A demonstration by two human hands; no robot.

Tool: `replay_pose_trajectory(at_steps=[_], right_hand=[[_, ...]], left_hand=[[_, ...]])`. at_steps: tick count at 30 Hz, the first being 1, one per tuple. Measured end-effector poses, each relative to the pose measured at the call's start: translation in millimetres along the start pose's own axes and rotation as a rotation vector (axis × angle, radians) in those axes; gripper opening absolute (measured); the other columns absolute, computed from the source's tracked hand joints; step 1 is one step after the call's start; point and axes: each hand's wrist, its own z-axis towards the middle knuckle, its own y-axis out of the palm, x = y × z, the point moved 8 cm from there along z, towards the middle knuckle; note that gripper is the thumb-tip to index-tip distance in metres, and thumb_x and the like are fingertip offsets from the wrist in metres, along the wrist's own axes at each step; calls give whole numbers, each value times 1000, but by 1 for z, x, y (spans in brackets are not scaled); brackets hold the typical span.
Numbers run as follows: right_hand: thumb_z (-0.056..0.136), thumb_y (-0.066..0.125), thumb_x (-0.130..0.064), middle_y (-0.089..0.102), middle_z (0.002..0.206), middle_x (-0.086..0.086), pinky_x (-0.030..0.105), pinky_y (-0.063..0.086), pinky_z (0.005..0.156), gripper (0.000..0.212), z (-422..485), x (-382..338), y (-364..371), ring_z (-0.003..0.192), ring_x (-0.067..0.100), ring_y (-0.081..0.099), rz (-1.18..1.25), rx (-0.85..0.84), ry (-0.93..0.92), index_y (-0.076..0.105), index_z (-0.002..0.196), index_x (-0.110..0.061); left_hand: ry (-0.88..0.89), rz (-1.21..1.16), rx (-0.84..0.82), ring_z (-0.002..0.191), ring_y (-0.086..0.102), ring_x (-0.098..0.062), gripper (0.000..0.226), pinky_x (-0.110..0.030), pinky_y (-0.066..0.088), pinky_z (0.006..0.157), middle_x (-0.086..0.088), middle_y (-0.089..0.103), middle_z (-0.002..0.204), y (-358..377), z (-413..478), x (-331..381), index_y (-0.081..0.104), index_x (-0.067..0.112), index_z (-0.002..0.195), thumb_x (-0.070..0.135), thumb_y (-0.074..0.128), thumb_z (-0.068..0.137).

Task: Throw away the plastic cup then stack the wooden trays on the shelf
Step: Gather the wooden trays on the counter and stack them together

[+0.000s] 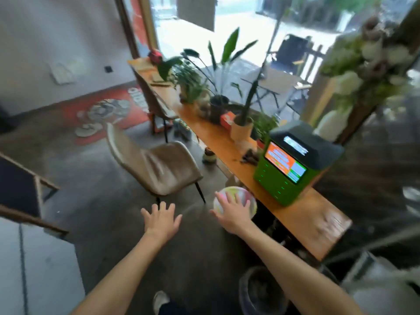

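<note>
My left hand [161, 220] is stretched out over the floor with its fingers spread and nothing in it. My right hand [232, 212] is also spread, palm down, in front of a round pastel-coloured object [246, 196] beside the long wooden table [318, 214]; the blur hides whether they touch. No plastic cup is in sight. Flat wooden pieces that may be trays [156, 77] lie at the table's far end. A dark round bin [263, 292] with rubbish in it stands on the floor under my right forearm.
A green kiosk with a screen [293, 164] and several potted plants [242, 126] stand on the table. A beige chair [156, 164] stands ahead of my left hand, a second chair [156, 103] farther back. A dark framed board [20, 189] leans at left.
</note>
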Motion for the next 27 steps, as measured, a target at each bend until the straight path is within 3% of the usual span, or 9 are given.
replay_pose_trajectory(at_steps=[4, 7, 10, 13, 16, 22, 27], right_hand=[[90, 32, -72, 15, 165, -1, 65, 10, 114, 73, 58, -98, -48, 152, 29, 9, -72, 47, -77, 14, 154, -43], [92, 36, -67, 51, 146, 2, 58, 35, 108, 63, 96, -172, -84, 136, 30, 45, -39, 166, -152, 42, 144, -33], [95, 39, -60, 63, 131, 1, 45, 48, 94, 53, 120, -242, -116, 117, 27, 61, -45, 278, -226, 54, 136, -30], [90, 37, -64, 66, 124, -4, 44, 51, 90, 50, 144, -297, -134, 109, 24, 64, -58, 336, -253, 61, 125, -37], [88, 34, -64, 68, 121, -4, 43, 50, 91, 52, 184, -337, -139, 109, 24, 64, -95, 307, -251, 65, 116, -33], [93, 41, -60, 65, 130, 0, 44, 51, 95, 51, 270, -400, -142, 117, 25, 61, -124, 251, -241, 63, 127, -29], [89, 33, -70, 66, 127, 3, 45, 49, 94, 59, 374, -454, -145, 119, 28, 60, -105, 201, -204, 64, 120, -32]], left_hand=[[-58, -12, 62, 130, 43, -30, 54, -58, 29, 103, -4, 49, 139, -55, 30, -91, 44, 30, 138, 61, 32, 95], [-32, -20, 107, 124, 52, -29, 48, -51, 32, 105, -5, 57, 133, -95, 57, -152, 52, 26, 131, 55, 34, 98], [-37, -2, 168, 120, 57, -28, 42, -45, 37, 103, -6, 62, 128, -132, 83, -215, 57, 22, 123, 50, 36, 99], [-68, -13, 205, 120, 57, -28, 40, -43, 38, 101, -6, 63, 126, -161, 110, -273, 59, 21, 120, 47, 38, 99], [-92, -38, 219, 120, 57, -27, 40, -43, 39, 100, -6, 63, 127, -181, 146, -318, 60, 20, 120, 46, 37, 100], [-97, -85, 206, 118, 59, -28, 39, -42, 41, 98, -6, 64, 126, -193, 237, -386, 62, 18, 116, 46, 39, 99], [-64, -41, 217, 116, 62, -29, 41, -41, 44, 95, -5, 65, 127, -217, 336, -433, 63, 21, 118, 48, 39, 97]])
